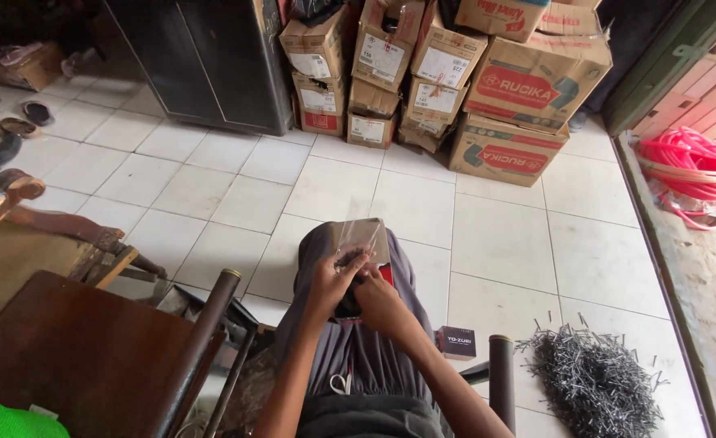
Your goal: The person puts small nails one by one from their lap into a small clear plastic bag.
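The clear plastic bag is held over the person's lap, in front of the knees, upright with its upper part standing above the fingers. The left hand has its grip clamped on the bag's left side, fingers curled around the film. The right hand sits just beside and slightly below it, touching the left hand, its grip closed on the bag's lower part. A dark mass shows between the two hands; whether it lies inside the bag cannot be told.

Both forearms rise from the bottom edge across a grey garment covering the legs. A small dark box rests just beside the right forearm, next to the chair's right post. On the white tiled floor to the right of the chair lies a pile of metal nails, with single nails scattered around it.

Further out, stacked cardboard cartons stand against the far wall beside a dark cabinet. A coil of pink hose lies at the right. A brown wooden tabletop occupies the lower left.
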